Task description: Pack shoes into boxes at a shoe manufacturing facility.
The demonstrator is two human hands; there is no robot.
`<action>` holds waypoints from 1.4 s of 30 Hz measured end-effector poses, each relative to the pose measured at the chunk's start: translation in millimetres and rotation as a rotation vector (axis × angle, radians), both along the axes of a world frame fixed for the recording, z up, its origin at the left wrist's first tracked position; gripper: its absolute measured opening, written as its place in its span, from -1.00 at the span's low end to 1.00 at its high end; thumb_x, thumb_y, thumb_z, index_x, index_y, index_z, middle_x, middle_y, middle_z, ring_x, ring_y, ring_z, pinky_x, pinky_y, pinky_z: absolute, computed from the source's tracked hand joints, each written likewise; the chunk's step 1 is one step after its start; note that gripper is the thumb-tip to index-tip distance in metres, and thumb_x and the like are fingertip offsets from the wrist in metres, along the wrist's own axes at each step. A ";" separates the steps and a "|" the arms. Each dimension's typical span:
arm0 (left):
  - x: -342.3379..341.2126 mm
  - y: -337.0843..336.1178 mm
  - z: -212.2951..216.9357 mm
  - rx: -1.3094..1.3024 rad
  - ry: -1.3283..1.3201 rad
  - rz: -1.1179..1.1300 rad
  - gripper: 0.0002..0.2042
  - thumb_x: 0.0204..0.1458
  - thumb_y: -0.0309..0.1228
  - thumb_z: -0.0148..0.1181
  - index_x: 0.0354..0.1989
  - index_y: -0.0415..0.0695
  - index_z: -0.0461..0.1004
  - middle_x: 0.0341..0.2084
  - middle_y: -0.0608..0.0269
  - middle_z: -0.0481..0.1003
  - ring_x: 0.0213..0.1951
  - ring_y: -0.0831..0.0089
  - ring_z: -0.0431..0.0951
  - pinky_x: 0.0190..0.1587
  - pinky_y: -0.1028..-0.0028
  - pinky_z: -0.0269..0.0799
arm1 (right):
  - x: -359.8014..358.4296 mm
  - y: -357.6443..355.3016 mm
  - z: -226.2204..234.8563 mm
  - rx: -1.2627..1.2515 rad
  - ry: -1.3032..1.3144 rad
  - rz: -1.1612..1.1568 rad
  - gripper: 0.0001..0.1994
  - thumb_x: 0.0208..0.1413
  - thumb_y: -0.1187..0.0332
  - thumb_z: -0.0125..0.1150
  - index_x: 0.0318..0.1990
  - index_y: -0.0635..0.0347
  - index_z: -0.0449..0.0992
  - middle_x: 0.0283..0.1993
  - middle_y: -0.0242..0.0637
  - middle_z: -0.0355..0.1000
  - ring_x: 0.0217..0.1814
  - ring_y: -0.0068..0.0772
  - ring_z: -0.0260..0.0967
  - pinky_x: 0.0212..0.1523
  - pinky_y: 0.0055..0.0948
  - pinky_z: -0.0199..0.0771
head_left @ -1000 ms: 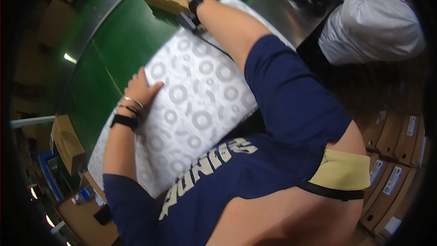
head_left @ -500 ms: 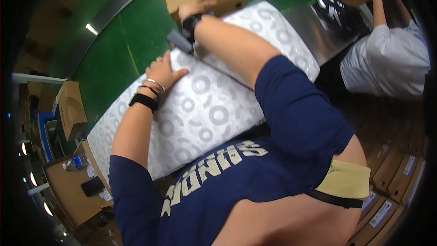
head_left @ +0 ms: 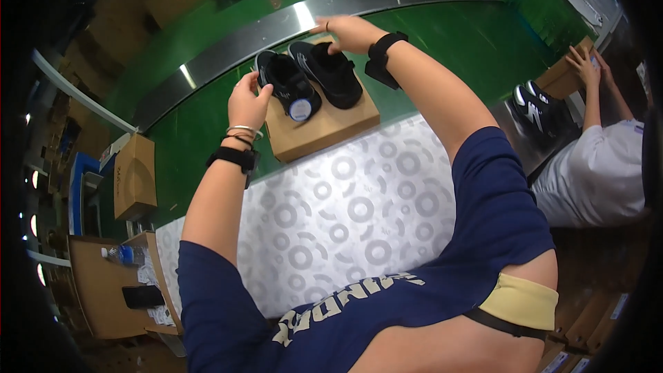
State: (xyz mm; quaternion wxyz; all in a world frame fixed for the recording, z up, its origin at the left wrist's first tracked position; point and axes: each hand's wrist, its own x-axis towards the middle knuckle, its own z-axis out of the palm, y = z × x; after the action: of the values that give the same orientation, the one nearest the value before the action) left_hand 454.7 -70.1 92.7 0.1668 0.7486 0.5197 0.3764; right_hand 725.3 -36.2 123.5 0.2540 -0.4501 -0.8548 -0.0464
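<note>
A pair of black sneakers stands side by side on a closed brown shoebox: the left sneaker [head_left: 298,90], with a round pale tag at its heel, and the right sneaker [head_left: 338,79]. My left hand [head_left: 248,103] is beside the left sneaker, thumb and fingers apart, holding nothing. Above the right sneaker is my right hand [head_left: 351,33], its fingers spread and slightly blurred, its thumb close to the shoe's collar. Whether either hand touches a shoe I cannot tell. The shoebox [head_left: 304,139] sits beyond white paper [head_left: 359,193] printed with grey rings, spread flat before me.
A green conveyor belt [head_left: 442,34] with a metal rail [head_left: 359,5] runs across the far side. At left are a brown box [head_left: 135,178] and a carton tray holding a bottle [head_left: 123,255] and a phone [head_left: 143,296]. At right, a co-worker's hands [head_left: 587,68] hold a box near black-and-white shoes [head_left: 535,110].
My view has shifted, bringing the shoes and box fully into sight. My right hand has gone from the box's near side to above the right sneaker; my left has left the paper.
</note>
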 end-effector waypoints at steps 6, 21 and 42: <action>28.8 32.6 -2.3 0.170 0.292 -0.085 -0.52 -0.09 -0.20 0.14 -0.03 -0.22 0.30 -0.12 -0.05 0.38 -0.08 0.10 0.38 -0.04 0.35 0.29 | -14.9 36.9 -9.1 -0.484 0.126 -0.033 -0.81 -0.08 0.32 0.13 -0.30 0.15 0.52 -0.31 -0.17 0.47 -0.22 -0.20 0.39 -0.16 -0.37 0.33; 12.7 87.4 -17.0 -0.118 0.133 0.065 -0.69 -0.01 -0.22 0.00 -0.40 -0.28 0.43 -0.41 -0.10 0.44 -0.30 0.00 0.43 -0.20 0.22 0.31 | -46.8 16.6 9.3 -0.497 0.010 -0.105 -0.79 -0.07 0.34 0.09 -0.28 0.22 0.51 -0.28 -0.12 0.45 -0.19 -0.18 0.38 -0.15 -0.41 0.33; -147.4 -264.6 4.6 -0.164 -0.502 -0.046 -0.40 0.09 -0.09 -0.09 0.12 -0.30 -0.06 -0.07 0.04 0.26 -0.07 0.42 0.30 -0.03 0.47 0.21 | -265.1 -199.0 14.2 -0.314 0.680 0.344 -0.53 -0.08 0.38 0.22 0.03 0.29 0.30 -0.37 -0.33 0.43 -0.44 -0.56 0.33 -0.39 -0.56 0.39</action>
State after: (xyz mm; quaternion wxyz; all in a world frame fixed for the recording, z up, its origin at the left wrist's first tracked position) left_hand 307.3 -334.7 97.3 0.3589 0.6275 0.4735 0.5032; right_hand 460.2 -235.2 137.8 0.4543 -0.3237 -0.7816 0.2792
